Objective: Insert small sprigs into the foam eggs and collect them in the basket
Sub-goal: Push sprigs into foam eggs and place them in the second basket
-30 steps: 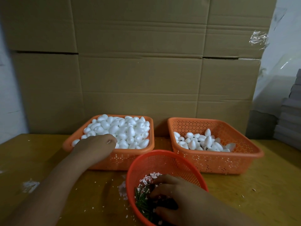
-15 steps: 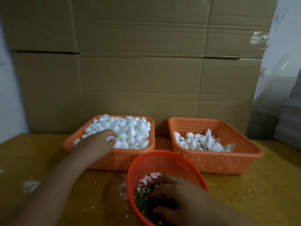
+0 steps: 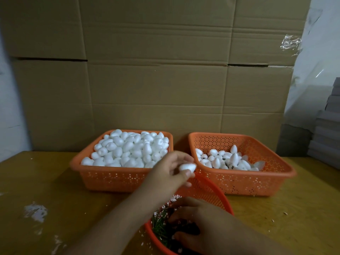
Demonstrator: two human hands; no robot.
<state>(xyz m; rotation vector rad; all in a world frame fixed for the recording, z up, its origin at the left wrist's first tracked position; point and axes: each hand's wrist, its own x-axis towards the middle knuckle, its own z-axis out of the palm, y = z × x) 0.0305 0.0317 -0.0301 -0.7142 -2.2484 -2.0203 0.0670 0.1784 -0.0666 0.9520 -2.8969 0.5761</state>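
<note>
Nearest of all, the right hand is down in the round red basket, fingers curled into the dark green sprigs at the bottom; whether it has one pinched yet I cannot tell, the fingertips are buried. White foam crumbs lie scattered on the yellow desk to the left. Just above the round basket's far rim, the left hand holds one foam egg between thumb and fingertips, lifted clear in the air, pointed end turned right, presented, I'd judge, so a sprig can be pushed straight into it. Behind, on the left, the full basket is heaped with plain eggs, close by the left hand for easy picking. On the right, the collecting basket holds a much smaller pile of eggs, so there is plenty of work left. Furthest back, a wall of cardboard boxes closes off the scene, with grey stacked sheets at the far right.
</note>
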